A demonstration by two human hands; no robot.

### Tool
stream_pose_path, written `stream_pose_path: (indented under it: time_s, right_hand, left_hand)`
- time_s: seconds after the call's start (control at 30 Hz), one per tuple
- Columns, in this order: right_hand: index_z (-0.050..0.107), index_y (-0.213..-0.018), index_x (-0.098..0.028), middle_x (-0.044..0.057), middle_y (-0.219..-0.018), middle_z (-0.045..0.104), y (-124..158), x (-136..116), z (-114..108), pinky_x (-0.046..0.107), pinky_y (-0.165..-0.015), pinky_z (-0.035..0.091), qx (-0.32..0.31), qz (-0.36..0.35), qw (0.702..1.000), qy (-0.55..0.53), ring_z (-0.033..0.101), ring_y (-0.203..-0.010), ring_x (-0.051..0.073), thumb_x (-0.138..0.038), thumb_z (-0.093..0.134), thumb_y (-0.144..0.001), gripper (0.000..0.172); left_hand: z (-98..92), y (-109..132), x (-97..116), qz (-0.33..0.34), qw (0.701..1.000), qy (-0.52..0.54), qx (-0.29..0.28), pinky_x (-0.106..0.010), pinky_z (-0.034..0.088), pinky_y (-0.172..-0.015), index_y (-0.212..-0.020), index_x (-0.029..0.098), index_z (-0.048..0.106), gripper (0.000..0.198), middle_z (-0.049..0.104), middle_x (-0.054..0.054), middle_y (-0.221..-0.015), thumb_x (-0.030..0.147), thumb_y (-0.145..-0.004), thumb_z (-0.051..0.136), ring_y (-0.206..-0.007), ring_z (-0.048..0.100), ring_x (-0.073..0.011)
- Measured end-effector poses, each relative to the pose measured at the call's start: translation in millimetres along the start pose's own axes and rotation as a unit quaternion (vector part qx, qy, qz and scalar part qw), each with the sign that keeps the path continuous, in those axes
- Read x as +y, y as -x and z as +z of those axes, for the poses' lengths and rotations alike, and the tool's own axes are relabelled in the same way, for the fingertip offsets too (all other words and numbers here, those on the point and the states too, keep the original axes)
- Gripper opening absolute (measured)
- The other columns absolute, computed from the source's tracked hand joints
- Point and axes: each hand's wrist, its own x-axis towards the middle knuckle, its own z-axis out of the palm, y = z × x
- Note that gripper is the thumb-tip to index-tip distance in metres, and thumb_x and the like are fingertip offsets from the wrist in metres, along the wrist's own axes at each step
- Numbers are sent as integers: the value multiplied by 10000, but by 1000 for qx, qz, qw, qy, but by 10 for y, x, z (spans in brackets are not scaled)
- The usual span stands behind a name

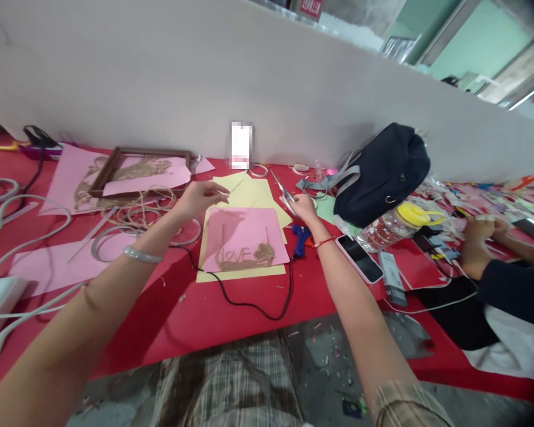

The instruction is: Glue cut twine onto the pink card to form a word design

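Left hand (199,200) pinches twine strand (229,191); right hand (304,207) closed on scissors (281,186); twine "LOVE" lettering (234,254) already on pink card (244,228).

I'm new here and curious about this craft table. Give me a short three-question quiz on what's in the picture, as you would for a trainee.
1. What tool does the right hand hold?
2. True or false: the pink sheet lies on top of a yellow sheet.
3. What is worn on the left arm? A: a pale bangle; B: a red string; C: a wristwatch.

Key: 1. scissors; 2. true; 3. A.
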Motion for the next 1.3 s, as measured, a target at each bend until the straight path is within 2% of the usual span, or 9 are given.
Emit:
stream_pose_path:
  time_s: [0.07, 0.17, 0.3, 0.4, 0.47, 0.53, 0.73, 0.93, 1.3]
  right_hand:
    - [645, -641, -178, 64, -661, 671, -161, 99, -84, 283, -621, 430, 13, -4, 992, 125, 648, -686, 202, -489, 724, -906, 416]
    - [764, -868, -100, 164, -906, 769, -275, 143, -144, 326, -776, 495, 9, -9, 986, 169, 717, -908, 285, -302, 769, -869, 201]
    - [745, -1164, -61, 261, -1293, 698, -99, 37, -102, 427, -1068, 449, 69, -124, 976, 165, 628, -1236, 334, -175, 683, -928, 269]
    - [775, -1126, -136, 160, -1184, 761, 242, -104, 56, 405, -1049, 474, -24, -288, 956, 46, 679, -1133, 270, -275, 720, -952, 229]
    - [793, -1106, -187, 92, -1122, 795, 488, -192, 214, 361, -995, 489, -152, -352, 923, -23, 711, -1053, 226, -283, 795, -900, 227]
    - [817, -1015, -208, 63, -1049, 816, 679, -254, 369, 361, -988, 464, -190, -387, 902, -28, 711, -1010, 216, -233, 827, -869, 148]
    - [828, -884, -200, 64, -918, 811, 786, -277, 565, 368, -933, 449, -158, -368, 916, -6, 676, -936, 220, -144, 791, -888, 67]
    - [811, -867, -191, 72, -917, 802, 740, -304, 574, 393, -952, 421, -169, -424, 888, 63, 671, -937, 224, -139, 780, -896, 67]
    - [781, -861, -167, 86, -929, 785, 860, -434, 594, 375, -915, 402, -164, -425, 886, 82, 648, -922, 223, -124, 759, -909, 68]
  left_hand:
    - [81, 223, 12, 12, 998, -8, -65, -292, 558, -753, -1037, 157, 812, 350, 824, -93, -881, 403, -790, 782, -821, 751, -214]
    - [268, 533, -38, 36, 990, -75, -117, -277, 510, -699, -894, 187, 831, 280, 821, -66, -847, 436, -789, 756, -750, 714, -197]
    - [457, 744, -162, 49, 983, -129, -119, -266, 462, -651, -850, 204, 836, 281, 813, -54, -825, 446, -829, 693, -705, 681, -187]
    - [496, 758, -191, 52, 985, -133, -96, -257, 453, -644, -874, 210, 837, 270, 809, -44, -827, 426, -850, 678, -695, 662, -178]
    - [496, 743, -181, 48, 988, -125, -80, -254, 452, -647, -881, 207, 835, 251, 800, -34, -804, 403, -847, 681, -676, 639, -167]
    - [487, 733, -168, 41, 991, -111, -63, -252, 450, -646, -884, 202, 832, 246, 792, -28, -783, 401, -833, 696, -662, 620, -159]
    - [314, 758, -208, 21, 994, -88, -53, -267, 466, -670, -897, 196, 828, 314, 822, -53, -884, 473, -828, 696, -716, 656, -179]
    - [78, 871, -320, 13, 993, -118, -18, -297, 463, -691, -929, 189, 812, 380, 813, -70, -901, 523, -874, 638, -748, 670, -203]
    - [328, 893, -236, 73, 982, -154, -79, -320, 509, -784, -963, 192, 816, 293, 705, -77, -940, 441, -892, 676, -804, 664, -202]
